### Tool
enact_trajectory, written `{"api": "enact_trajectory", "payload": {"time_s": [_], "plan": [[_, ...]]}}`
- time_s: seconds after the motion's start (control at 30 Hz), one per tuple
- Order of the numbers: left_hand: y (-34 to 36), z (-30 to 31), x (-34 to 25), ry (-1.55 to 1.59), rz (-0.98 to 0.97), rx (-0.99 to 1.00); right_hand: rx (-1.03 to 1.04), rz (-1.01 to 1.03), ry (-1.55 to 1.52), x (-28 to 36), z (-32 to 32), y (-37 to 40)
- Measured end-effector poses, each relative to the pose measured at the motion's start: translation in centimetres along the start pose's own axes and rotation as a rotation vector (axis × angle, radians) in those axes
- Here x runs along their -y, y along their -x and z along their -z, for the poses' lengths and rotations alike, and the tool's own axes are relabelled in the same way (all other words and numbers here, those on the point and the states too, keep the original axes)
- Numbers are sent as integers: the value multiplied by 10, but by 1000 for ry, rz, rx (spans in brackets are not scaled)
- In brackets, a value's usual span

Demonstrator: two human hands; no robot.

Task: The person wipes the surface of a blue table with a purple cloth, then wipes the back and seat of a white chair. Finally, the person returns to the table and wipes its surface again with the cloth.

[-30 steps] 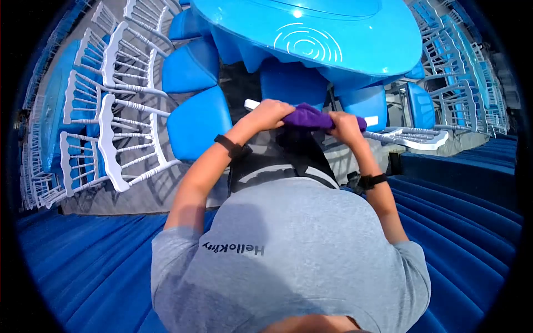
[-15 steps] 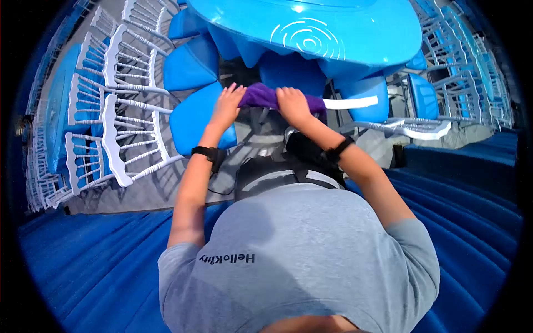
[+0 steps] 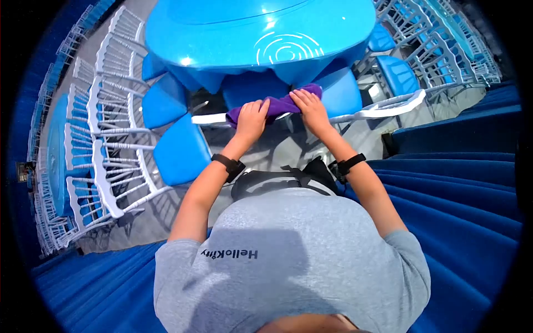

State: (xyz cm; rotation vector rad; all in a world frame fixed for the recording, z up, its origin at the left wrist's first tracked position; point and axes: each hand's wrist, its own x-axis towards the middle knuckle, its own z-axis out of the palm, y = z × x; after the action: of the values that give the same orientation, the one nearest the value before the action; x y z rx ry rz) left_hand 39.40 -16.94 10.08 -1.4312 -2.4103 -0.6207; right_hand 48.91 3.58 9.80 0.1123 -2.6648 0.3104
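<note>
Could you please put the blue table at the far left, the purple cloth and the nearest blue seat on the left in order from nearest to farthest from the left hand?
1. Purple cloth: under the left hand itself, touching it.
2. Blue seat: to the left of that hand.
3. Blue table: far left, beyond the white chairs.

Blu tbl [image 3: 222, 41], gry flr [image 3: 139, 230]
</note>
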Motion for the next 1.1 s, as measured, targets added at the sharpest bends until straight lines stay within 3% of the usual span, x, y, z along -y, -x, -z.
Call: {"api": "enact_trajectory", "payload": {"time_s": [0.13, 0.23, 0.33, 0.4, 0.47, 0.5, 0.63, 0.73, 0.93, 1.07, 1.1], "plan": [[-53, -28, -41, 69, -39, -57, 78, -181, -449, -58, 34, 12], [-108, -30, -103, 419, -8, 174, 30, -317, -644, -98, 98, 40], [-152, -51, -157, 428, -265, 140, 24, -341, -564, -145, 166, 77], [-166, -67, -195, 389, -294, 226, 33, -278, -335, -171, 185, 98], [-166, -100, -217, 279, -326, 273, 241, -264, -104, -190, 176, 118], [-165, -114, -225, 336, -243, 332, 189, -234, -58, -195, 165, 128], [-170, -146, -220, 380, -90, 569, 26, -258, 40, -202, 127, 134], [-176, -138, -208, 527, -199, 581, 183, -182, -47, -220, 130, 123], [-191, -117, -189, 655, -210, 669, -17, -94, 66, -209, 114, 120], [-206, -99, -148, 383, -180, 748, -133, -51, 142, -198, 88, 87], [-208, -94, -136, 365, -200, 686, -147, -37, 154, -195, 81, 75]]}}
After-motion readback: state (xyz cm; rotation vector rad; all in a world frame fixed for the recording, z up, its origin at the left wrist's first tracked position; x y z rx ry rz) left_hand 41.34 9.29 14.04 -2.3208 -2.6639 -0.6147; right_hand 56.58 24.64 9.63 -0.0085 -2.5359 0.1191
